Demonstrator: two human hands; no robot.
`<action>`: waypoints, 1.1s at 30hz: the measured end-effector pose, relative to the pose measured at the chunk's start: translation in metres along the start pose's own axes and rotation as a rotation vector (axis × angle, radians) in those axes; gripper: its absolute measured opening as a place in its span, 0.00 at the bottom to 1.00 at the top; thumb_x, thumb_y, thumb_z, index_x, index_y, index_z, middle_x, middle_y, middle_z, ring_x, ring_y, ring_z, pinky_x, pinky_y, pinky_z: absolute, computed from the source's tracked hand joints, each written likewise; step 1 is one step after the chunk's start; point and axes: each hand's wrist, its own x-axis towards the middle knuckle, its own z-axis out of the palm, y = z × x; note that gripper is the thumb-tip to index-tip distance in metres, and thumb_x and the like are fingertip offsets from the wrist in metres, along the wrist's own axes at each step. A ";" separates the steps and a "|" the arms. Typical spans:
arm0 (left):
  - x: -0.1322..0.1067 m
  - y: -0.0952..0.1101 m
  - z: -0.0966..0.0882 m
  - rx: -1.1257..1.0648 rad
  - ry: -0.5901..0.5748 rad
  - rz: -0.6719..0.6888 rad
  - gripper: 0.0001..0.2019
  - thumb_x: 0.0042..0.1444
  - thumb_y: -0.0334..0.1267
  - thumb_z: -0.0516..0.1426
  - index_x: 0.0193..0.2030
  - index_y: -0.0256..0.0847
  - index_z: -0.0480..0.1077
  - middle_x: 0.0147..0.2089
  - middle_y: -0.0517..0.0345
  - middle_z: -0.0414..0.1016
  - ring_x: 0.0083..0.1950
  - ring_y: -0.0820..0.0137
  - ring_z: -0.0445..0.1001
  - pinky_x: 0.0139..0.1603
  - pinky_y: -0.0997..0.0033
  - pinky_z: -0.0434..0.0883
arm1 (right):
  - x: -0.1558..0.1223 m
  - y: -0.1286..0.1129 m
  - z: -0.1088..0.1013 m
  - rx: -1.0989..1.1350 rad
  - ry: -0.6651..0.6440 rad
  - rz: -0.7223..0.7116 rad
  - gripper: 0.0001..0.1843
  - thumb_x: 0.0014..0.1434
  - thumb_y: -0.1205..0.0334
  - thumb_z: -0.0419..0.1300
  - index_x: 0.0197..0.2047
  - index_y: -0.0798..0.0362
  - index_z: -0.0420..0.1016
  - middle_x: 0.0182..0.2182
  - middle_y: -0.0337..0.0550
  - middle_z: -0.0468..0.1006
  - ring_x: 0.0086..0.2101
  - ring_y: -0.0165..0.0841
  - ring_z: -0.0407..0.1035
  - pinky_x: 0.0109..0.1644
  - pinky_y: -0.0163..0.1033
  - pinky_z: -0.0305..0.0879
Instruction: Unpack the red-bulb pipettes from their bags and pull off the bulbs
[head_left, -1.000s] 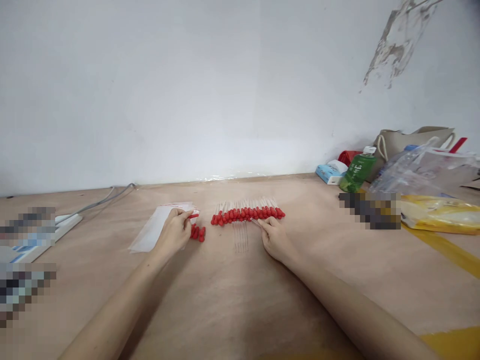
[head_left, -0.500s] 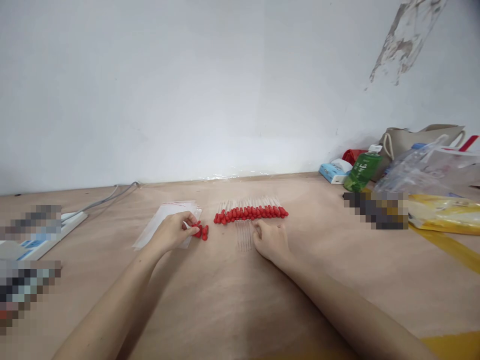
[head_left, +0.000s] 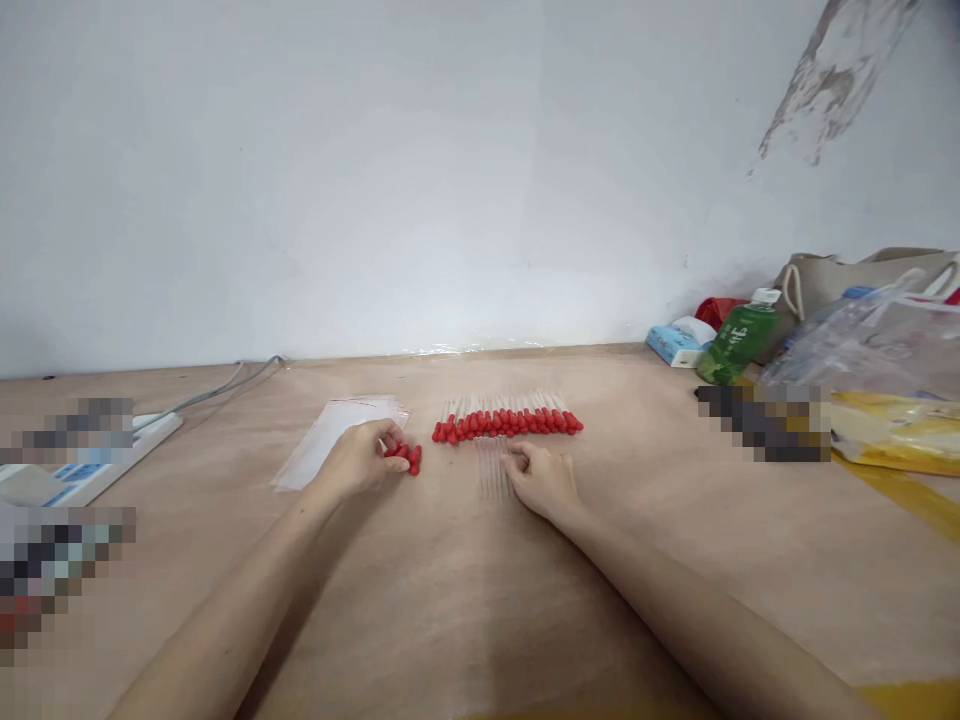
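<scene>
My left hand (head_left: 367, 455) is curled around a small cluster of red rubber bulbs (head_left: 413, 462), thumb and fingers touching them; part of the cluster is hidden by the hand. My right hand (head_left: 544, 482) pinches at the right side of a group of thin clear tubes (head_left: 490, 475) lying side by side on the table. Just beyond them runs a row of clear droppers (head_left: 506, 420), their red bulbs toward me and their slim tubes pointing to the wall. Under and behind my left hand lies a stack of clear plastic bags (head_left: 311, 450).
A white power strip (head_left: 154, 430) with a grey cable sits at the left. To the right stand a tissue pack (head_left: 671, 345), a green bottle (head_left: 739, 340), a beige bag (head_left: 825, 270) and crumpled plastic bags (head_left: 885, 330). The wall (head_left: 450, 200) closes off the table's back.
The view has shifted slightly. My left fingers have drawn the red bulbs closer together into one cluster. My right hand stays at the clear tubes.
</scene>
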 end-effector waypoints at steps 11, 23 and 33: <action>0.036 0.037 0.025 -0.063 0.067 0.132 0.12 0.49 0.48 0.54 0.31 0.41 0.69 0.33 0.58 0.74 0.32 0.69 0.70 0.33 0.72 0.63 | -0.004 0.004 -0.002 0.066 0.015 -0.038 0.14 0.57 0.61 0.48 0.37 0.49 0.74 0.28 0.38 0.77 0.30 0.33 0.68 0.44 0.42 0.51; 0.060 0.041 0.041 -0.282 0.130 -0.183 0.09 0.50 0.38 0.54 0.38 0.37 0.66 0.28 0.58 0.74 0.26 0.73 0.72 0.28 0.76 0.65 | -0.002 0.008 0.004 0.106 0.041 -0.053 0.13 0.56 0.62 0.49 0.35 0.48 0.75 0.28 0.38 0.77 0.32 0.34 0.69 0.46 0.47 0.51; -0.026 0.058 0.064 -0.239 0.255 0.319 0.11 0.57 0.38 0.49 0.42 0.41 0.69 0.38 0.55 0.70 0.40 0.70 0.69 0.39 0.71 0.68 | -0.005 0.024 -0.015 0.171 0.527 -0.540 0.24 0.56 0.54 0.53 0.54 0.55 0.62 0.46 0.53 0.67 0.45 0.37 0.63 0.47 0.44 0.60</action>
